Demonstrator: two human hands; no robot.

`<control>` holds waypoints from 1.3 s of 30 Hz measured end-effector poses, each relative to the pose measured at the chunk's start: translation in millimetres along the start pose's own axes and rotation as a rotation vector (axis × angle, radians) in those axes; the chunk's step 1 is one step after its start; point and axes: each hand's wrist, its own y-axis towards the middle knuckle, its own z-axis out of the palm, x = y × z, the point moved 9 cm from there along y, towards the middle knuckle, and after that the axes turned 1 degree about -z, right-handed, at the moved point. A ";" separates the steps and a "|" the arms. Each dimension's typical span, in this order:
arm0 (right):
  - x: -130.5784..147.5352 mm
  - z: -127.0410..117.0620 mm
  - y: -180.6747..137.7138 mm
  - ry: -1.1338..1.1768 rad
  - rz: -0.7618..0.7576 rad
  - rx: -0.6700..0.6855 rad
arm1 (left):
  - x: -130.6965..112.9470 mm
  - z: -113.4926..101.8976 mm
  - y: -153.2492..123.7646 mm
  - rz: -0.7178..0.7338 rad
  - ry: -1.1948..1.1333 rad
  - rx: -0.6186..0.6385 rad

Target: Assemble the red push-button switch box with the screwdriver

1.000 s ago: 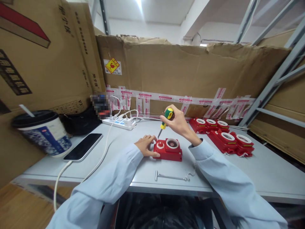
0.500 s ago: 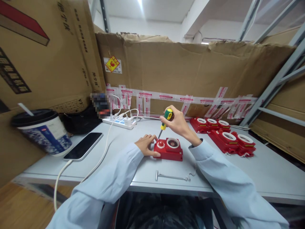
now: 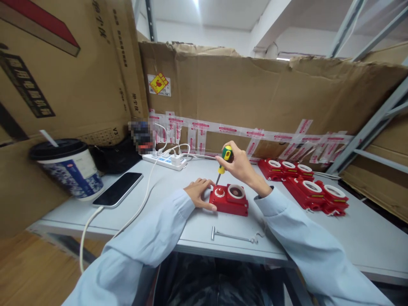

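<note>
The right hand (image 3: pixel 239 166) grips a small screwdriver with a green and yellow handle (image 3: pixel 225 156), fingers closed round it, its tip down on the left part of a red plastic box with a round white-rimmed opening (image 3: pixel 230 199). To do this well, the shaft should stay square to the screw and pressed down. The left hand (image 3: pixel 200 194) lies with fingers bent against the box's left end, bracing it. The box sits near the front edge of the grey table (image 3: pixel 350 238), between both hands.
</note>
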 end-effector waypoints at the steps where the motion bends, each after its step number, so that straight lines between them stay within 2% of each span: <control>1: -1.1 0.7 0.7 0.003 0.004 0.004 | 0.0 -1.5 -0.6 0.011 -0.010 -0.007; 6: -2.8 3.7 0.8 0.046 0.007 0.023 | -0.8 -6.3 0.4 0.096 -0.211 -0.041; 12: -1.3 2.9 -0.6 0.077 -0.039 0.111 | -8.9 5.7 9.4 0.118 -0.456 0.021; 15: -9.3 3.9 -2.8 0.152 0.002 0.192 | -14.1 7.8 12.3 0.072 -0.414 -0.049; 17: -15.0 -0.1 -6.2 0.168 0.027 0.190 | -18.8 11.0 13.4 0.042 -0.375 -0.072; 22: -11.2 -18.6 -21.3 0.117 -0.001 0.123 | -37.0 20.4 18.4 0.100 -0.341 -0.017; 27: 4.2 -14.9 -31.5 0.216 -0.059 0.208 | -43.5 20.8 23.6 0.135 -0.270 0.014; 29: 0.7 -13.5 -30.9 0.185 -0.037 0.141 | -42.7 20.0 24.0 0.127 -0.243 0.013; 32: -4.9 -20.4 -31.7 -0.002 -0.016 -0.084 | -42.8 19.2 23.1 0.132 -0.230 0.018; 34: -3.4 -22.1 -34.2 -0.076 -0.028 -0.155 | -43.2 19.0 22.6 0.138 -0.221 0.022; 36: -0.4 -19.0 -35.3 -0.035 -0.054 -0.117 | -43.1 18.8 22.6 0.140 -0.213 0.022; 39: 1.5 -11.3 -34.3 0.144 -0.076 0.012 | -42.1 18.9 23.0 0.137 -0.214 0.021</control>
